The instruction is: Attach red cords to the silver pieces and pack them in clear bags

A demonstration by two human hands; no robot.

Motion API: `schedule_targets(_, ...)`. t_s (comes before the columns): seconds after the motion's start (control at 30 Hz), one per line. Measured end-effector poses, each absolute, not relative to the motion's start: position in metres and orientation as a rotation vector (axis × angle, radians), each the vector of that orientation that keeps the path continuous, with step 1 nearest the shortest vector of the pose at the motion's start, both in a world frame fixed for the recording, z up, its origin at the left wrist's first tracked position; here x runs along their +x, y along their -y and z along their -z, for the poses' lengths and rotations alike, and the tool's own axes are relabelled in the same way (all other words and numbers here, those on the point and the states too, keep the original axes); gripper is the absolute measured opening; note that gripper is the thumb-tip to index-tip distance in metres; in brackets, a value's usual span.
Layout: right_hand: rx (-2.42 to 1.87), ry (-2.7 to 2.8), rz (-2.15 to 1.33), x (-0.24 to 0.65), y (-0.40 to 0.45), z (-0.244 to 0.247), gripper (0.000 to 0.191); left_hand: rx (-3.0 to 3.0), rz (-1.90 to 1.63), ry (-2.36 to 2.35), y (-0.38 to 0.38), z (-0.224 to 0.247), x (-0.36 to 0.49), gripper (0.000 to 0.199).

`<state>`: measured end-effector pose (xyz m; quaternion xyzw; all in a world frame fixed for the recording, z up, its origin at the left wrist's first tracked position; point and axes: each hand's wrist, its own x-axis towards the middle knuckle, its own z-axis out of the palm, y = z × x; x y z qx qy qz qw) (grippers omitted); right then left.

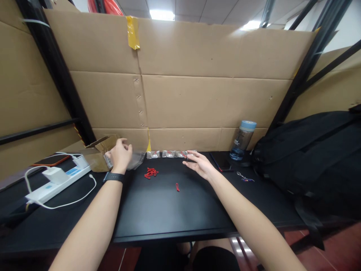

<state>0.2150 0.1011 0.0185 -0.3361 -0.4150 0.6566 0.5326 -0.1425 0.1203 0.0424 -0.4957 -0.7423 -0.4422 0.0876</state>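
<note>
My left hand (121, 155) is at the open cardboard box (98, 156) and the clear plastic bags (136, 160) on the left; its fingers are bent, and what they hold, if anything, is hidden. My right hand (197, 164) reaches to the right end of a row of small clear packets (168, 154) along the cardboard wall, its fingers closed around something too small to make out. A pile of red cords (151, 172) lies on the black table (158, 210), and a single red cord loop (177, 187) sits nearer the middle.
A white power strip (53, 186) with chargers and cables lies at the left. To the right stand a water bottle (242, 141) and a black backpack (313, 162). A dark phone (221, 162) and thin coloured cords (245, 178) lie near them.
</note>
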Motion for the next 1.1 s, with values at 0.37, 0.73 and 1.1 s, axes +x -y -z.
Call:
schedule_targets(0.37,-0.975,1.315,-1.066,0.23,-0.106,-0.027,0.049,-2.83,0.757,1.263,-0.09,-0.005,0.007,0.025)
schedule_targets(0.73,-1.215,2.074,-0.426,0.25,-0.102,-0.036,0.028,-3.035,0.433,1.134,-0.08,-0.01,-0.008,0.042)
schedule_targets(1.1,-1.277,2.417,-0.341,0.246,-0.094,-0.031,0.024,-3.107,0.296,1.109,-0.077,-0.005,-0.003,0.042)
